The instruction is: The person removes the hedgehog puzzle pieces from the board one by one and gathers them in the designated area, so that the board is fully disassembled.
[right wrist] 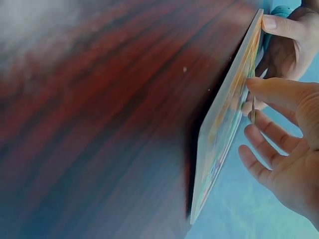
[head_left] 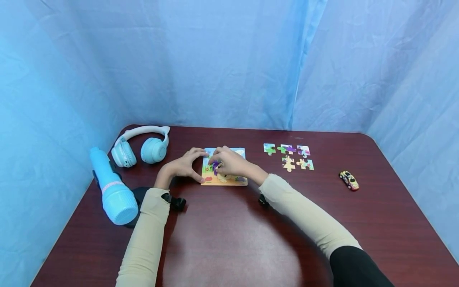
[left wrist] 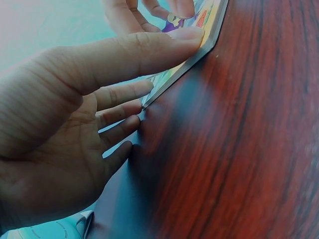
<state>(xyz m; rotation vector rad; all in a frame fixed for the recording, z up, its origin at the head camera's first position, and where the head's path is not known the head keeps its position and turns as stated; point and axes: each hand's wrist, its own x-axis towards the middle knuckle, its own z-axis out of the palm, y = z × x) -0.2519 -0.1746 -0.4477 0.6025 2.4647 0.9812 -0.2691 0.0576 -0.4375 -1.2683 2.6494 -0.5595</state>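
Note:
A colourful jigsaw puzzle board [head_left: 229, 183] with a cartoon picture lies flat on the table. My left hand [head_left: 184, 163] rests along its left side, thumb and index finger spread towards two corners. In the left wrist view the thumb [left wrist: 144, 57] lies on the board's border and the other fingers are nearly straight. Over the board's middle, my right hand [head_left: 231, 161] pinches a puzzle piece [right wrist: 252, 117] with purple on it, seen edge-on in the right wrist view. The piece's lower end is hidden behind the thumb there.
Several loose puzzle pieces [head_left: 288, 163] lie right of the board. Further right is a small toy car [head_left: 349, 180]. White-blue headphones [head_left: 154, 150] stand at the back left, with a blue toy microphone [head_left: 120, 203] beside the left forearm. Blue curtains [head_left: 229, 63] surround the table [head_left: 229, 239].

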